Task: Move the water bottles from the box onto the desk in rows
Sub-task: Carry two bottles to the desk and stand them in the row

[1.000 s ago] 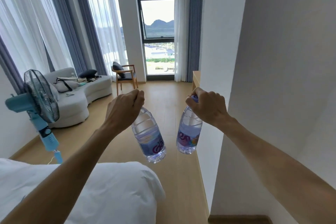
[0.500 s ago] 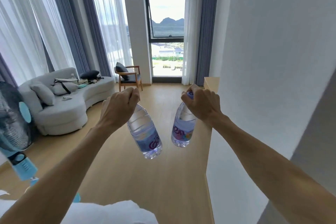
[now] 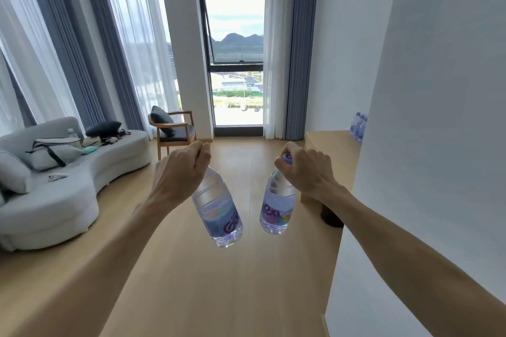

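My left hand [image 3: 182,169] grips the neck of a clear water bottle [image 3: 217,208] with a blue and purple label, which hangs tilted below my fist. In my right hand [image 3: 304,171] a second water bottle [image 3: 276,208] hangs by its purple cap. Both are held out in front of me above the wooden floor. Ahead on the right, the light wooden desk [image 3: 328,145] shows past the white wall corner. A few water bottles [image 3: 359,125] stand on its far right part, partly hidden by the wall. The box is out of view.
A white wall [image 3: 424,145] fills the right side, close to my right arm. A dark round object [image 3: 331,217] sits at the desk's foot. On the left stands a pale sofa [image 3: 68,186] with bags; a wooden chair [image 3: 175,128] is near the window.
I have walked forward with both bottles. The bed and the blue fan have dropped out of view, and the desk with its bottles has come into sight past the wall corner.
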A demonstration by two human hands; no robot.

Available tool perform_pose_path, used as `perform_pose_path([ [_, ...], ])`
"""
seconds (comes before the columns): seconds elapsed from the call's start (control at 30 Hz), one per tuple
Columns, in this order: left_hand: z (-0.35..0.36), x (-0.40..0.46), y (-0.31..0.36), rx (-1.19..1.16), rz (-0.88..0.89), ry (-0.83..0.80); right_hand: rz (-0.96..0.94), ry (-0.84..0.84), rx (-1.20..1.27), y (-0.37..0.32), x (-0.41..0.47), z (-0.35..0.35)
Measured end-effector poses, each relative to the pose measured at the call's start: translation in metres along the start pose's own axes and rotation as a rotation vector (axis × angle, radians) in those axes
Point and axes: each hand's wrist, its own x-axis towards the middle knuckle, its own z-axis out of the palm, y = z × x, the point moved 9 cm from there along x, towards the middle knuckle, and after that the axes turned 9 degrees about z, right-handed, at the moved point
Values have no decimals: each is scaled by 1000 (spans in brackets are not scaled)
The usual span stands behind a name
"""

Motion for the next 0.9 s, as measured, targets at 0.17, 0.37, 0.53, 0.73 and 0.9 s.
perform_pose_path([
  [0.17,67,63,-49,-15,-4,-19,40,10,-3,32,77,47],
  [0.37,161,147,-89,-28,18,-38,44,33,-2,87,178,114],
  [0.53,247,230,-117,-47,38,-77,6,11,26,139,272,167],
  [0.73,336,322,-158,-113,32,-89,1,4,3,194,378,213],
  [0.9,403,385,-187,-128,62,-66,52,4,-15,240,449,251],
])
